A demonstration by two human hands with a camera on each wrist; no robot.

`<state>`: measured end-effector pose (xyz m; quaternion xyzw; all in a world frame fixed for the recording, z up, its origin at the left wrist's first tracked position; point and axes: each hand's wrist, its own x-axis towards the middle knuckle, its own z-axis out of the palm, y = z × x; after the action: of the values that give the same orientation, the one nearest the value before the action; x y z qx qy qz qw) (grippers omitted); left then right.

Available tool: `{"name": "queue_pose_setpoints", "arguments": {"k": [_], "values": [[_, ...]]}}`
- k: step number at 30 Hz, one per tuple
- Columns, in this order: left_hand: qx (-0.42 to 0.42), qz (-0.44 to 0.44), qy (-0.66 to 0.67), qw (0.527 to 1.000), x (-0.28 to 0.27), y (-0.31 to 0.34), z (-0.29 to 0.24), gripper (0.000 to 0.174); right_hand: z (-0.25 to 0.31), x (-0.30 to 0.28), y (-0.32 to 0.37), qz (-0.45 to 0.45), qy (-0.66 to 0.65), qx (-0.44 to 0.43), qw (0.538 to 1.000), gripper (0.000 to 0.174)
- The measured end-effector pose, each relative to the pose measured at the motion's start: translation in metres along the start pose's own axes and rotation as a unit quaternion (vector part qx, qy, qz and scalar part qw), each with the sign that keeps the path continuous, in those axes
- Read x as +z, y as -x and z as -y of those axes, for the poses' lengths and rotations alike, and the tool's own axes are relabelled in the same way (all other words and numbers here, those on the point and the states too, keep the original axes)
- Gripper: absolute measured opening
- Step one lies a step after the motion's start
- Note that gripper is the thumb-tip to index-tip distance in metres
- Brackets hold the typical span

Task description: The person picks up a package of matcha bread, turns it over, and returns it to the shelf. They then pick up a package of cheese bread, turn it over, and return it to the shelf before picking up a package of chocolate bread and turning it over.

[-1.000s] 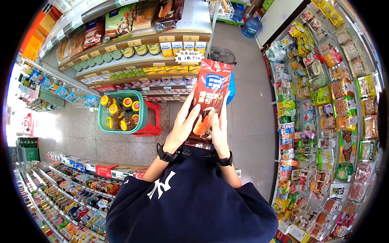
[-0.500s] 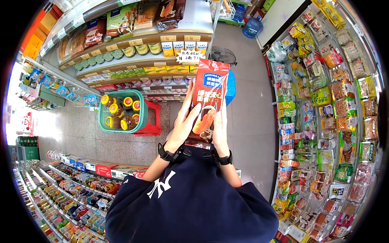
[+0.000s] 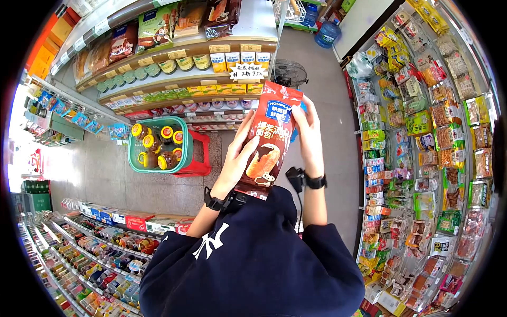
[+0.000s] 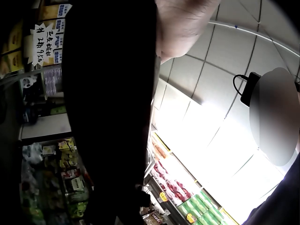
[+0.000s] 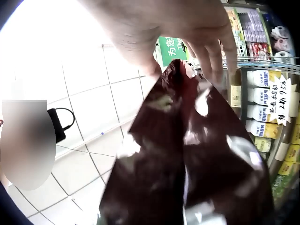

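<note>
A red and brown bread bag (image 3: 264, 153), printed with a filled loaf, is held up in front of the chest and leans to the right. Along its left edge my left hand (image 3: 237, 150) grips it, thumb across the printed front. My right hand (image 3: 310, 132) is at the upper right edge, its thumb over the front near the logo. In the right wrist view, that hand's thumb and fingers come down on both sides of the bag's gathered end (image 5: 178, 70). The left wrist view shows part of my left hand (image 4: 183, 28) beside a large dark shape.
Ahead, a tiered shelf (image 3: 248, 31) carries bread bags, cups and cartons. A green basket (image 3: 130, 153) of yellow-lidded jars sits on a red stool (image 3: 199, 158). Snack racks (image 3: 417, 174) line the right; a fan (image 3: 289, 73) stands behind the bag.
My right hand has moved from the bag's lower right side up to its upper right edge. The bag now tilts more to the right, while the left hand keeps its grip.
</note>
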<state>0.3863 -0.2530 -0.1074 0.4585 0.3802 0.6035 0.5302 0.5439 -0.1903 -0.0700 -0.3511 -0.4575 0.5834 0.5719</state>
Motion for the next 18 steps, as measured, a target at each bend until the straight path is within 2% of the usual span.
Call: {"name": "queue_pose_setpoints", "arguments": {"k": [2, 3, 6, 7, 8, 11, 15, 18], "values": [[0.007, 0.011, -0.014, 1.0, 0.0, 0.0, -0.004, 0.051, 0.001, -0.013, -0.02, 0.041, 0.017, 0.069, 0.997, 0.036], [0.003, 0.02, -0.025, 0.999, 0.0, 0.001, -0.006, 0.051, 0.005, -0.011, -0.028, 0.037, 0.014, 0.085, 0.996, 0.02], [-0.005, 0.044, -0.034, 0.998, -0.002, 0.004, -0.005, 0.05, 0.006, -0.012, -0.043, 0.073, 0.078, 0.119, 0.987, 0.016], [-0.014, 0.05, -0.042, 0.998, -0.004, 0.004, -0.004, 0.05, 0.0, -0.017, -0.05, 0.11, 0.089, 0.105, 0.984, 0.015], [-0.025, 0.055, -0.051, 0.997, -0.006, 0.005, -0.003, 0.051, -0.003, -0.018, -0.051, 0.11, 0.089, 0.105, 0.984, 0.015], [-0.055, 0.083, -0.032, 0.995, -0.012, 0.008, -0.003, 0.053, -0.007, -0.008, -0.049, 0.066, 0.063, 0.087, 0.992, 0.015], [-0.083, 0.07, -0.031, 0.994, -0.012, 0.014, 0.004, 0.058, -0.006, -0.002, -0.047, 0.031, 0.038, 0.093, 0.994, 0.016], [-0.075, 0.079, -0.04, 0.993, -0.011, 0.019, -0.005, 0.059, -0.002, -0.004, -0.049, 0.025, 0.028, 0.094, 0.995, 0.015]]}}
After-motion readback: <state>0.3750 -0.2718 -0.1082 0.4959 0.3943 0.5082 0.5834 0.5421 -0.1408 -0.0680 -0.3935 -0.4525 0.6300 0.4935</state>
